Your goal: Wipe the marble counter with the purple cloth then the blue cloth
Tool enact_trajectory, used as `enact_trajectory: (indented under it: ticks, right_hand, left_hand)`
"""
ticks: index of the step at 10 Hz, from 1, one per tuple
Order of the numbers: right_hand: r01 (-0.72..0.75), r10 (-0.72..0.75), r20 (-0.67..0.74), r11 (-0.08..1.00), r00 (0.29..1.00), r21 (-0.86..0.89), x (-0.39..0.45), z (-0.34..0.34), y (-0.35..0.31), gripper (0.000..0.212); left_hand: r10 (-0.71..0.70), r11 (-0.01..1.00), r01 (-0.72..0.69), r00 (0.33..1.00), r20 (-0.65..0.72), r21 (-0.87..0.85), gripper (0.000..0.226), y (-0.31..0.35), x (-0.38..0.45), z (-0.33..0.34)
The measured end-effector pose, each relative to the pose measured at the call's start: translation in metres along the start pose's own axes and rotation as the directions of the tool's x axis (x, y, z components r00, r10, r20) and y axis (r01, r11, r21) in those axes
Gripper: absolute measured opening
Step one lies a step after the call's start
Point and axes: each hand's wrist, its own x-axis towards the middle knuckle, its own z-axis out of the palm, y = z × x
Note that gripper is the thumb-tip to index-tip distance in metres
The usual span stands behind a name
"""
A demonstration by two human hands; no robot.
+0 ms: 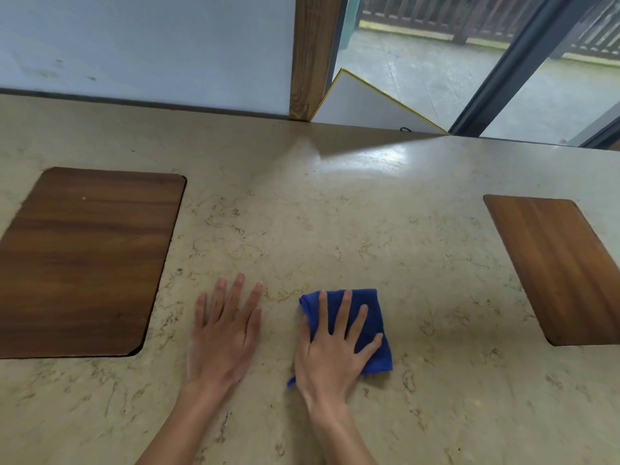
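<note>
A folded blue cloth (369, 313) lies flat on the beige marble counter (335, 213), near the front middle. My right hand (332, 350) presses down on it with fingers spread, covering its left half. My left hand (224, 333) rests flat on the bare marble just to the left of the cloth, fingers apart, holding nothing. No purple cloth is in view.
A dark wooden panel (84, 260) is set into the counter at the left. A lighter wooden board (563, 266) lies at the right edge. A white wall (144, 48), a wooden post (312, 55) and a glass door stand behind the counter.
</note>
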Motion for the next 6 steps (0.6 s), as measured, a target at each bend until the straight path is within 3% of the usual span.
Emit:
enact_trajectory:
  ticks: [3, 6]
  right_hand:
    - [0.069, -0.061, 0.241, 0.997, 0.969, -0.023, -0.004, -0.021, 0.01, 0.071]
    - [0.11, -0.13, 0.308, 0.991, 0.942, 0.081, -0.004, -0.063, 0.013, 0.071]
  left_hand:
    - [-0.028, 0.994, 0.034, 0.998, 0.059, -0.1, 0.058, 0.007, -0.001, -0.016]
    - [-0.007, 0.998, 0.008, 1.0, 0.006, -0.061, 0.052, 0.014, 0.0, -0.057]
